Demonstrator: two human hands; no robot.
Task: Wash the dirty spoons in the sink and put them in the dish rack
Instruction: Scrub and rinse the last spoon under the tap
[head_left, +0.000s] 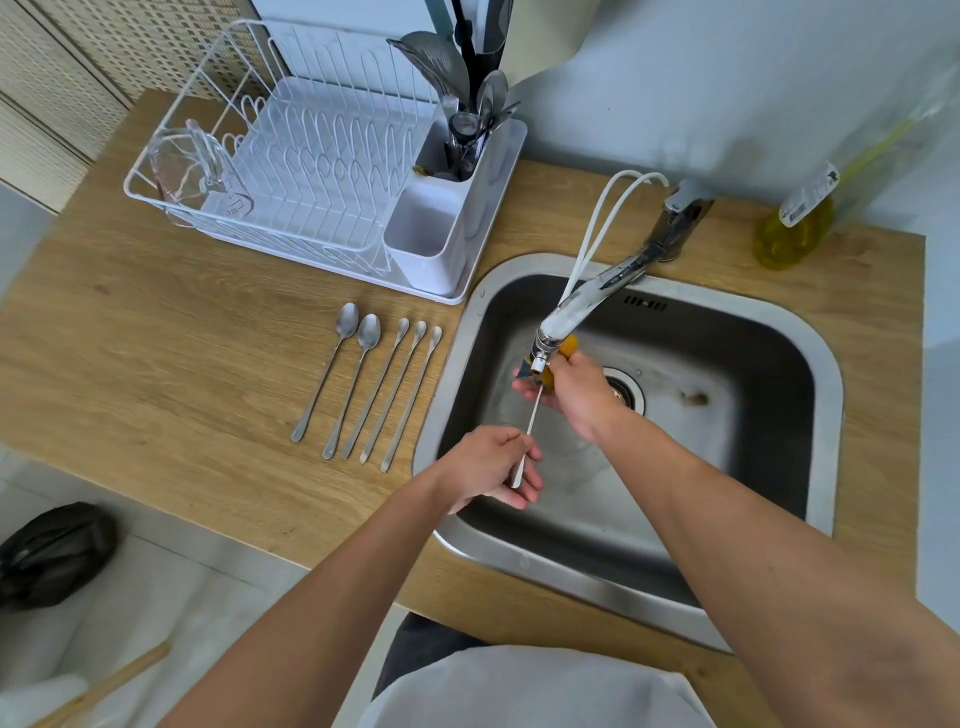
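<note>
Over the steel sink (800, 374), my left hand (488, 467) pinches the handle end of a long thin spoon (531, 423). The spoon's bowl end lies under the faucet spout (563, 317), inside my right hand (566, 387). My right hand grips a yellow sponge (569, 347) wrapped around that end, so the bowl is hidden. Several more spoons (363, 379) lie side by side on the wooden counter, left of the sink. The white dish rack (291, 156) stands behind them, and its cutlery holder (441, 228) has an empty front compartment.
Utensils (457, 88) stand in the rack's back compartment, and a glass measuring cup (192, 171) lies at its left end. A bottle of yellow liquid (795, 223) stands behind the sink on the right. The drain (626, 389) sits beside my right hand. A black bag (52, 551) lies on the floor.
</note>
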